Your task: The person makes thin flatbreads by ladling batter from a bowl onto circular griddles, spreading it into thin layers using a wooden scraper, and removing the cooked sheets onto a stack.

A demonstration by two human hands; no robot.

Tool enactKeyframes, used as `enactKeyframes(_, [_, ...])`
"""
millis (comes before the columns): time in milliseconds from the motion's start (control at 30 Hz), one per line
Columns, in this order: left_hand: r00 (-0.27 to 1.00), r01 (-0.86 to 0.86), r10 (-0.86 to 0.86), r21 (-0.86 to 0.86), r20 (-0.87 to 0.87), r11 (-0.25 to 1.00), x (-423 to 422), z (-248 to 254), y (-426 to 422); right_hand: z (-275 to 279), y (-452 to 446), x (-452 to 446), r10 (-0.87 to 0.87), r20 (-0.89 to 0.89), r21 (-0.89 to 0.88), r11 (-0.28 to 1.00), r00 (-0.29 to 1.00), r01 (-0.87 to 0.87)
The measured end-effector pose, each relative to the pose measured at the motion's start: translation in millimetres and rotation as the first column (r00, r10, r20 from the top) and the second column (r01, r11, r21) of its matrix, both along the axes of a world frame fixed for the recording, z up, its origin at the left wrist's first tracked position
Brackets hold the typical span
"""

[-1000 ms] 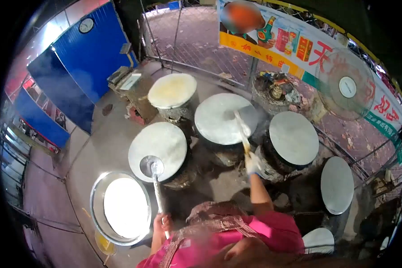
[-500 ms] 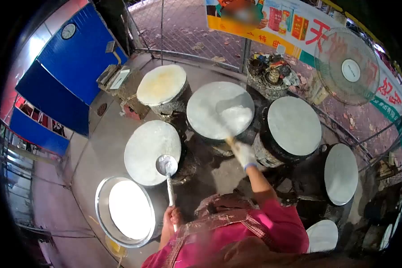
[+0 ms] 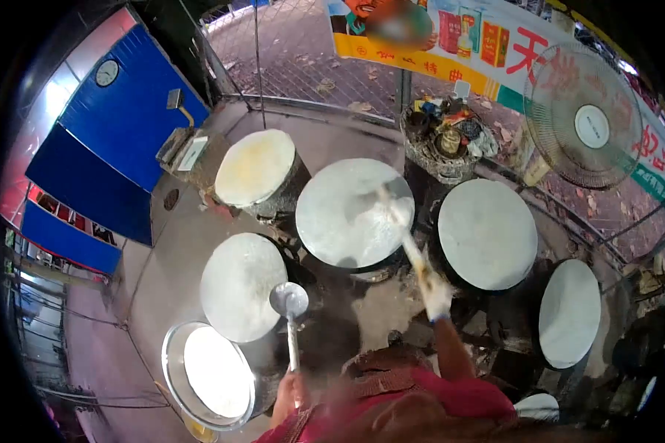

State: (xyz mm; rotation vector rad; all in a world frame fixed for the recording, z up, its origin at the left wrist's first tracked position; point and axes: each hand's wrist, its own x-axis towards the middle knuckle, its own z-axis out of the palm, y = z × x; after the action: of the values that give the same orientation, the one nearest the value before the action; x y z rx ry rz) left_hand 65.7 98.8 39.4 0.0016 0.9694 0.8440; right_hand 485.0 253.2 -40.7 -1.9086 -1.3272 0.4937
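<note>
My left hand (image 3: 291,391) is closed around the handle of a metal ladle (image 3: 289,299), whose bowl is over the right edge of a white-coated round griddle (image 3: 236,288). My right hand (image 3: 436,295), in a whitish glove, grips a long pale stick-like spreader (image 3: 412,247). Its far end is blurred and lies over the white layer on the middle griddle (image 3: 340,214); contact is hard to tell. A wetter white patch shows there on the right side. Below the left griddle stands a steel basin (image 3: 171,362) with white liquid batter (image 3: 216,373) in it.
More white-topped round griddles stand around: one yellowish (image 3: 255,166) at back left, one at right (image 3: 488,232), one at far right (image 3: 569,314). A drum with clutter (image 3: 447,136), a fan (image 3: 587,122) and a wire fence (image 3: 303,55) are behind. Blue panels (image 3: 133,96) stand left.
The spreader's blurred sweep over the middle griddle is now further right, and my right hand is lower and to the right. The ladle has shifted slightly right of the left griddle. The view has tilted.
</note>
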Motion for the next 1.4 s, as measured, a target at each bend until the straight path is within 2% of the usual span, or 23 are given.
enactKeyframes(33, [0.988,-0.007,0.020,-0.083,0.155,0.997,0.7,-2.7,2.3,-45.2,44.6,18.4,-0.073,0.004,-0.067,0.995,0.997,0.073])
enactKeyframes(133, [0.965,-0.002,0.051,-0.188,0.257,0.982,9.2,-13.9,5.3,5.8,176.0,23.9,-0.023,0.130,-0.118,0.992,0.991,0.039])
enactKeyframes(200, [0.964,0.027,-0.049,-0.087,-0.262,0.996,7.3,14.7,-7.0,14.7,205.7,30.5,0.027,-0.038,-0.157,0.987,0.999,-0.033])
enactKeyframes(267, [0.975,-0.098,0.105,0.049,-0.195,0.994,-61.0,-87.4,-58.5,1.6,171.4,26.9,-0.063,-0.221,0.142,0.985,0.973,0.096])
enactKeyframes(300, [0.979,-0.060,0.086,0.142,-0.186,0.988,-35.9,-35.6,-42.7,-3.6,147.8,14.2,-0.124,-0.441,-0.067,0.992,0.889,0.106])
enactKeyframes(333, [0.982,-0.028,0.071,0.235,-0.177,0.972,-8.6,19.9,-25.2,-57.4,141.0,-8.5,-0.126,-0.598,0.016,0.986,0.792,0.168])
enactKeyframes(400, [0.981,-0.169,0.160,0.081,0.110,0.982,-19.5,7.3,-17.8,-85.0,120.7,-59.1,0.020,-0.583,0.124,0.990,0.812,0.064])
enactKeyframes(467, [0.870,-0.139,0.210,-0.186,0.447,0.973,-30.1,2.7,7.4,-24.4,101.7,-62.4,0.211,-0.055,-0.116,0.969,0.976,-0.216])
enactKeyframes(500, [0.811,-0.134,0.265,-0.275,0.522,0.952,-35.2,1.8,12.8,-0.5,84.9,-53.2,0.071,-0.313,-0.088,0.991,0.947,-0.103])
enactKeyframes(533, [0.876,0.010,0.012,-0.044,0.482,0.999,-57.5,-24.2,9.9,10.9,80.2,-39.3,-0.065,-0.551,-0.067,0.997,0.832,0.033])
enactKeyframes(600, [0.755,-0.055,0.175,-0.205,0.632,0.977,-59.3,-10.0,-0.3,-43.0,90.1,0.0,-0.287,-0.923,-0.227,0.944,0.257,0.238])
enactKeyframes(633, [0.743,-0.049,0.203,-0.250,0.637,0.967,-64.1,-8.5,1.8,-11.4,62.3,-21.2,-0.223,-0.895,-0.135,0.961,0.386,0.240])
enactKeyframes(667, [0.728,-0.041,0.233,-0.299,0.645,0.953,-66.0,-8.3,3.2,-48.7,55.1,-41.5,-0.129,-0.960,-0.090,0.982,0.247,0.164])
enactKeyframes(733, [0.723,0.013,0.153,-0.235,0.674,0.972,-69.3,-24.5,8.8,-66.2,34.5,-91.6,-0.269,-0.683,-0.130,0.960,0.679,0.250])
enactKeyframes(767, [0.728,0.033,0.110,-0.195,0.677,0.980,-68.2,-29.1,13.8,-76.9,29.5,-99.3,-0.259,-0.743,-0.262,0.961,0.617,0.087])
enactKeyframes(800, [0.735,0.051,0.069,-0.156,0.674,0.986,-67.8,-30.0,17.6,-72.4,23.5,-93.9,-0.039,-0.675,-0.093,0.995,0.737,-0.032])
enactKeyframes(933, [0.842,-0.017,0.102,-0.163,0.530,0.986,-61.2,-7.6,26.8,-22.2,55.6,-24.8,-0.085,-0.591,-0.016,0.995,0.802,0.094])
enactKeyframes(1000, [0.846,0.082,0.027,-0.181,0.533,0.980,-58.8,-2.1,43.1,-14.8,100.6,8.3,-0.225,-0.111,-0.115,0.970,0.968,0.213])
enactKeyframes(1100, [0.948,0.102,-0.132,0.116,0.288,0.988,-45.8,1.8,63.4,-10.9,132.9,4.3,0.091,0.363,-0.181,0.983,0.927,-0.026])
enactKeyframes(1200, [0.995,-0.098,0.098,-0.083,-0.009,0.992,-8.7,38.0,94.4,29.9,102.6,-9.8,0.293,0.491,-0.250,0.950,0.821,-0.189])
enactKeyframes(1267, [0.969,-0.013,0.067,-0.222,0.239,0.975,-34.3,-6.3,130.5,10.2,93.3,15.0,0.341,0.479,-0.250,0.936,0.809,-0.246])
enactKeyframes(1333, [0.981,0.006,0.032,-0.196,0.193,0.981,-11.6,7.7,162.8,3.4,86.8,28.8,0.077,0.354,-0.191,0.981,0.932,-0.008])
enactKeyframes(1400, [0.913,0.061,0.013,-0.168,0.407,0.984,3.5,1.1,201.0,-9.4,72.3,20.2,0.102,0.545,-0.145,0.989,0.832,-0.026])
